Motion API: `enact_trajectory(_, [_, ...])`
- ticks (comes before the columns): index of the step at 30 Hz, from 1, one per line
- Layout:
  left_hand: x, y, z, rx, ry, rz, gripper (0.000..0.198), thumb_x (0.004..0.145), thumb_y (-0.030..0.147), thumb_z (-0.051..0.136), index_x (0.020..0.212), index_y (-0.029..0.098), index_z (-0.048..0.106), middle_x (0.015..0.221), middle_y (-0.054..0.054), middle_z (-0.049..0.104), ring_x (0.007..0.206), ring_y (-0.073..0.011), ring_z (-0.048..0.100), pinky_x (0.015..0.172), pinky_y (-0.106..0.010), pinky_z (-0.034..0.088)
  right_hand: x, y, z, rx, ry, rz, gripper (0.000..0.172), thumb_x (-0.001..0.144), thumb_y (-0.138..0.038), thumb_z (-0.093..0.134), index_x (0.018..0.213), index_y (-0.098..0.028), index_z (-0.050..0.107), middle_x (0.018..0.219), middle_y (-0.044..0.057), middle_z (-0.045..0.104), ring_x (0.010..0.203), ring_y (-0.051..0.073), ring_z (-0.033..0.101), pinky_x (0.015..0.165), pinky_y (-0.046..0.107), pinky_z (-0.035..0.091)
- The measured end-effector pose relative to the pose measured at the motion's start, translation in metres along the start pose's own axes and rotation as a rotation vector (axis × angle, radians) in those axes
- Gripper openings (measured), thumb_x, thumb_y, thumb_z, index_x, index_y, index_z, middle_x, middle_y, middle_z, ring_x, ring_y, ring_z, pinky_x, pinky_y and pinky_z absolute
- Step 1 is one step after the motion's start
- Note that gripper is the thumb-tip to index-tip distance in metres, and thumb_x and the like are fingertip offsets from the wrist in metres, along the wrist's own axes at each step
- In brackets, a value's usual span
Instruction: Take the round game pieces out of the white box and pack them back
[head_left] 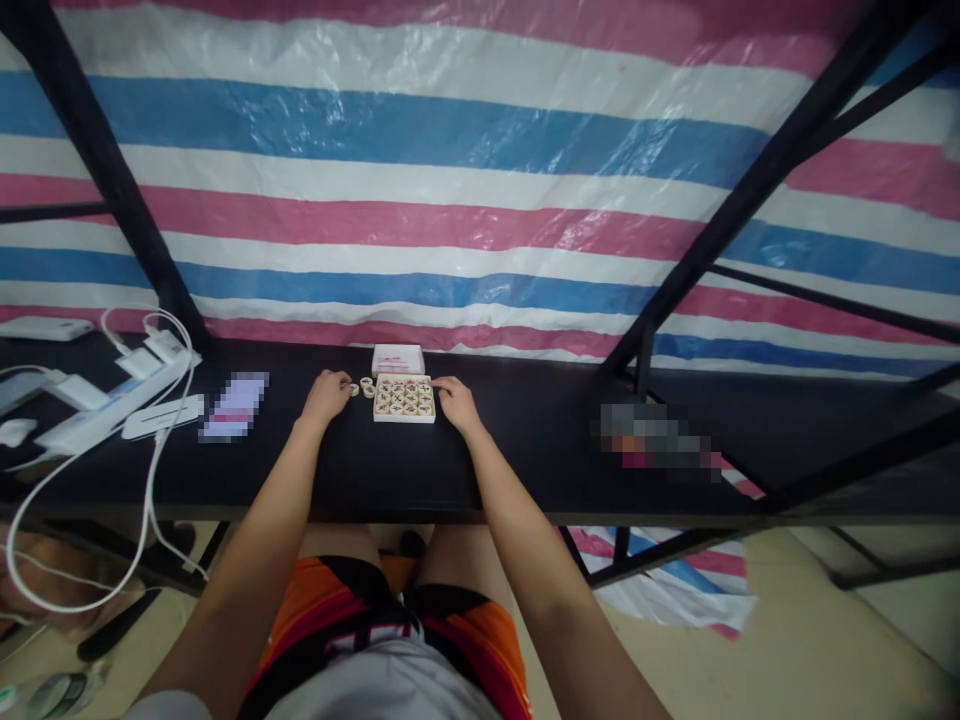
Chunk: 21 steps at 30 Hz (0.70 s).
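An open white box (pixel 404 420) of Chinese chess pieces sits on the black desk, its round cream pieces in rows with dark and red characters. Directly behind it lies the white lid (pixel 398 358). My left hand (pixel 327 395), left of the box, has its fingers closed on a Chinese chess piece (pixel 355 390) at desk level. Two more loose pieces (pixel 367 387) are between that hand and the box. At the box's right edge, my right hand (pixel 457 404) reaches out with extended fingers, the fingertips touching the rim.
On the left are a white power strip (pixel 120 400) with chargers and looping cables, and a blurred phone-like item (pixel 235 407). A pixelated object (pixel 660 437) lies to the right. Black metal posts (pixel 675 270) and a striped plastic sheet (pixel 420 180) stand behind the desk (pixel 540 440).
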<state>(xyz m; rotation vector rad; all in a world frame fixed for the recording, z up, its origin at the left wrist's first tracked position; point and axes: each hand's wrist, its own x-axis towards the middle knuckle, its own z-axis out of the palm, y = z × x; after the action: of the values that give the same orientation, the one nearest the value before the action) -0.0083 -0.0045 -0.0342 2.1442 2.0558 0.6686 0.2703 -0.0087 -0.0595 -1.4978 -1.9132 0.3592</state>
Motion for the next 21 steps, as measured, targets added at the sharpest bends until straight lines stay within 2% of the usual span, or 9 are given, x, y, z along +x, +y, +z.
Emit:
enact_trajectory(6, [0.0013,-0.0050,-0.0012,0.003,0.004,0.000,0.034,0.084,0.017,0.040,0.104,0.018,0.069,0.102,-0.012,0.065,0.098,-0.0233,0.061,0.092,-0.033,0.045,0.0000,-0.0020,-0.0009,0.027,-0.026,-0.011,0.048,0.079,-0.004,0.031,0.106,-0.018,0.068,0.115,0.005,0.061,0.110,0.013,0.055,0.100,0.023,0.037])
enact_trajectory(10, [0.0011,-0.0067,-0.0012,0.020,0.002,-0.005,0.035,0.084,0.015,0.041,0.106,0.019,0.068,0.106,-0.013,0.064,0.099,-0.0240,0.060,0.091,-0.035,0.046,-0.0008,-0.0022,-0.0011,0.036,-0.019,-0.048,0.054,0.076,-0.001,0.030,0.114,-0.019,0.065,0.119,0.006,0.058,0.112,0.013,0.053,0.101,0.024,0.037])
enact_trajectory(14, [0.0003,-0.0072,-0.0024,0.053,-0.023,-0.005,0.033,0.084,0.018,0.044,0.108,0.021,0.067,0.107,-0.012,0.063,0.099,-0.0236,0.059,0.091,-0.035,0.046,-0.0009,-0.0028,0.0009,-0.009,-0.057,-0.098,0.062,0.071,0.003,0.030,0.117,-0.020,0.065,0.125,0.006,0.056,0.118,0.013,0.049,0.105,0.025,0.033])
enact_trajectory(17, [-0.0009,-0.0065,-0.0043,0.062,-0.036,0.003,0.032,0.084,0.020,0.046,0.109,0.022,0.065,0.110,-0.011,0.064,0.101,-0.0243,0.058,0.090,-0.035,0.046,-0.0009,-0.0015,0.0025,-0.041,-0.054,-0.118,0.066,0.069,0.005,0.029,0.121,-0.019,0.062,0.121,0.007,0.057,0.116,0.014,0.050,0.104,0.026,0.034])
enact_trajectory(21, [-0.0029,-0.0052,-0.0085,0.066,-0.025,-0.033,0.029,0.084,0.021,0.047,0.106,0.023,0.065,0.108,-0.011,0.064,0.100,-0.0254,0.059,0.085,-0.034,0.047,-0.0003,0.0016,0.0052,-0.158,-0.062,-0.133,0.068,0.070,0.006,0.033,0.127,-0.020,0.057,0.125,0.007,0.055,0.113,0.018,0.049,0.101,0.028,0.036])
